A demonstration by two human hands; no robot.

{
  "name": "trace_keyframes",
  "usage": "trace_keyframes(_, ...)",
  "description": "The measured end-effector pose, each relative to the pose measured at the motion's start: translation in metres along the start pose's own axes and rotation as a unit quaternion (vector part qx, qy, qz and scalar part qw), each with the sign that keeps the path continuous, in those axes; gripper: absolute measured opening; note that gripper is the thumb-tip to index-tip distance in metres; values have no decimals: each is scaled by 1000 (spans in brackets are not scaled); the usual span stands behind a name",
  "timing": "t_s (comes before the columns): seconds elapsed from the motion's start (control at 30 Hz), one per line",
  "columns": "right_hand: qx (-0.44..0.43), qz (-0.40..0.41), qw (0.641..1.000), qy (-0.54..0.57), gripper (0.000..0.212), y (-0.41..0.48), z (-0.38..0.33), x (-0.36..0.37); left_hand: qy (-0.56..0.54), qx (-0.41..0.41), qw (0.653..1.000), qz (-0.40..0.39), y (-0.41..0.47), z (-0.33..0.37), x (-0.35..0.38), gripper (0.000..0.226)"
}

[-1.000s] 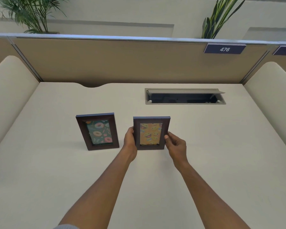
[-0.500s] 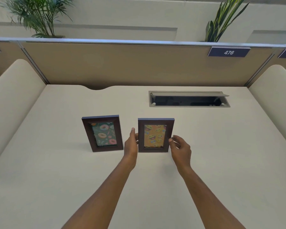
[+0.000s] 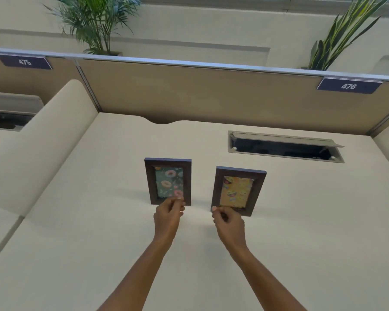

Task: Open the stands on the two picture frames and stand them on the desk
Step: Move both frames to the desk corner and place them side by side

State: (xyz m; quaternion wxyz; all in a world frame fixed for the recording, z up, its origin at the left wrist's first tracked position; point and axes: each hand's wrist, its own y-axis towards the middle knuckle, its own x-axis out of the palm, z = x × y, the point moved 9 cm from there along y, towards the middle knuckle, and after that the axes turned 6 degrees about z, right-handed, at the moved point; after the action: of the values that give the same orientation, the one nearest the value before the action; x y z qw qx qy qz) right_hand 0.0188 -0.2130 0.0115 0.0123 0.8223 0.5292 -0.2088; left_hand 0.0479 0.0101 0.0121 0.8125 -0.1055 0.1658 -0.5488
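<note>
Both dark wooden picture frames, the doughnut-print frame point(image 3: 168, 181) and the yellow emoji-print frame point(image 3: 238, 191), are stood upright on the cream bench point(image 3: 301, 221). The left hand point(image 3: 168, 213) and right hand point(image 3: 226, 221) are loosely curled, pinching nothing clearly. Only final release seems required.

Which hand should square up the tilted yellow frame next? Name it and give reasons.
Probably the right hand: its fingertips sit at the lower left corner of the yellow frame, while the left hand is in front of the green frame.
</note>
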Motion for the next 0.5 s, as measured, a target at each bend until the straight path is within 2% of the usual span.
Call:
trace_keyframes(0.2,-20,-61,998,8,26,2,-13,58,-1,-4,998,61,20,-11,-58,16)
trace_keyframes(0.37,-12,-55,998,3,17,10,-18,86,11,-14,996,83,37,-24,-88,18)
trace_keyframes(0.5,-10,-36,999,-22,39,13,-19,96,36,-9,995,93,49,-32,-96,16)
